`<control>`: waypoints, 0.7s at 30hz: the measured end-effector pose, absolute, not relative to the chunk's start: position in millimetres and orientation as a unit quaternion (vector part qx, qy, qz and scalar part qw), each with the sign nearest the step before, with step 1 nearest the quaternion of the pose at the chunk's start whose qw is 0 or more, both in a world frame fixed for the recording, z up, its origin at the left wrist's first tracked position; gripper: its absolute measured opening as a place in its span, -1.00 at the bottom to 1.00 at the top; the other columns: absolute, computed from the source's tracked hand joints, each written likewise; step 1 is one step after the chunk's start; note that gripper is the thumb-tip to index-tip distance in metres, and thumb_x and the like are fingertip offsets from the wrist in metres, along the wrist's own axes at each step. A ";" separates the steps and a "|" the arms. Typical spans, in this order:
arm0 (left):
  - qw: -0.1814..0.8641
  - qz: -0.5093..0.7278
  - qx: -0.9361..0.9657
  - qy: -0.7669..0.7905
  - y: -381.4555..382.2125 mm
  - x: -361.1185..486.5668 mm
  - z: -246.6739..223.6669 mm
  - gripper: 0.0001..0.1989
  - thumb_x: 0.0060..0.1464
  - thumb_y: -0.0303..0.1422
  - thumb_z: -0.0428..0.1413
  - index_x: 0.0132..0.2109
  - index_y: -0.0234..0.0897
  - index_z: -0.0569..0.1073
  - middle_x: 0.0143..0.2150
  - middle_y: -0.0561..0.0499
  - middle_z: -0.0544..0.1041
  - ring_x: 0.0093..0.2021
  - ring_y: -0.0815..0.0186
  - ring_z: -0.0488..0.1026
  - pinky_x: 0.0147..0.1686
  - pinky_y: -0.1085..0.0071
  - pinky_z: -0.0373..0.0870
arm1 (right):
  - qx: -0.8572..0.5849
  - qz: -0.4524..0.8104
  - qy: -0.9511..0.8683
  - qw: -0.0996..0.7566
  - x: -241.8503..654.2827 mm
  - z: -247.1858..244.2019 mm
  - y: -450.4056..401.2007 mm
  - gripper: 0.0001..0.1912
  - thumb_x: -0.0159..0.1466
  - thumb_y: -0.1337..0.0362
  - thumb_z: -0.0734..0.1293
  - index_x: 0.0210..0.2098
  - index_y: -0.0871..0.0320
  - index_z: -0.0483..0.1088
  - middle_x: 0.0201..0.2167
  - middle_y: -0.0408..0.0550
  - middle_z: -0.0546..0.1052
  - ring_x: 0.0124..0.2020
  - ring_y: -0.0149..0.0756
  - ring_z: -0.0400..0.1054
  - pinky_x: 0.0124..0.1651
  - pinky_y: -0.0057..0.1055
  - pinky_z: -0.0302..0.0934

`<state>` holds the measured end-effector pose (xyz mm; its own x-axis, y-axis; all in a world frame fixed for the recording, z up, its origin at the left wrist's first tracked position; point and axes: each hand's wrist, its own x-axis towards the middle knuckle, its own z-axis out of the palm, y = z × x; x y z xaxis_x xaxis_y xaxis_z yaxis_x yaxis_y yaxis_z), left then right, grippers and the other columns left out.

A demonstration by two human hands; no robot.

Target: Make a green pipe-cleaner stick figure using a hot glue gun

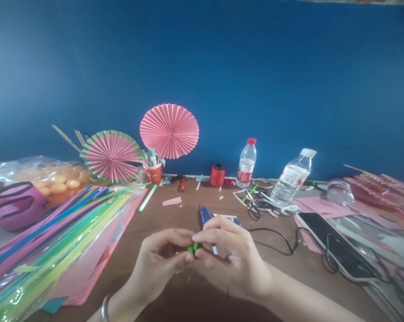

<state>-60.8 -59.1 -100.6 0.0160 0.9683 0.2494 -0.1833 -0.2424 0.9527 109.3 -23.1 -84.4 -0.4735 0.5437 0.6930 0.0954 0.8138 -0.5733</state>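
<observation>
Pinching a small bright-green piece of unclear material (194, 248) between thumbs and fingers, the bare left hand (165, 255) and the bare right hand (233, 257) meet above the brown tabletop (185, 219); both grasp the piece, which sits between their fingertips and is mostly hidden by them; its shape cannot be read, so how nearly finished it is I cannot tell, though it appears to be in mid-handling. Behind, a round pink pleated-paper disc (169, 130) looks fully fanned out; a second pink pleated disc with a green rim (111, 156) shows a narrow gap at its right side, so it seems less complete; at the left, a bundle of long multicoloured strips in clear plastic (68, 235) lies apart from the hands, apparently unused stock; a small pink paper scrap (171, 201) suggests cutting is done at least in part.
</observation>
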 end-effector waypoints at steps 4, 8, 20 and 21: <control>0.483 0.597 0.510 0.387 -58.7 -60.3 -100.5 -0.86 -0.26 -0.56 0.25 -0.46 -0.30 0.49 -0.37 -0.06 0.56 -0.53 0.38 0.42 -0.59 0.52 0.35 | -0.226 0.295 -0.794 0.481 108.3 -84.4 -21.6 -0.86 0.13 0.43 0.25 -0.33 0.15 0.40 -0.44 -0.10 0.41 -0.44 -0.45 0.31 -0.36 -0.48 0.27; 0.459 0.596 0.518 0.407 -59.7 -59.3 -99.4 -0.87 -0.27 -0.54 0.25 -0.47 -0.29 0.49 -0.39 -0.05 0.56 -0.48 0.32 0.45 -0.55 0.49 0.39 | -0.209 0.287 -0.804 0.477 109.3 -83.6 -20.5 -0.84 0.11 0.39 0.29 -0.28 0.16 0.40 -0.40 -0.08 0.41 -0.41 -0.44 0.31 -0.34 -0.48 0.26; 0.350 0.582 0.540 0.498 -60.7 -54.1 -101.3 -0.87 -0.25 -0.49 0.25 -0.42 -0.25 0.53 -0.35 -0.06 0.56 -0.41 0.24 0.47 -0.40 0.41 0.45 | -0.233 0.234 -0.808 0.487 105.4 -94.0 -14.8 -0.84 0.12 0.43 0.22 -0.30 0.14 0.36 -0.41 -0.10 0.44 -0.39 -0.42 0.33 -0.30 -0.47 0.26; 0.345 0.584 0.542 0.496 -60.7 -53.7 -101.0 -0.86 -0.25 -0.49 0.25 -0.42 -0.25 0.54 -0.35 -0.06 0.56 -0.38 0.23 0.48 -0.37 0.41 0.45 | -0.235 0.229 -0.808 0.490 105.2 -95.0 -14.5 -0.84 0.12 0.43 0.23 -0.30 0.14 0.36 -0.41 -0.10 0.45 -0.38 -0.42 0.33 -0.30 -0.46 0.26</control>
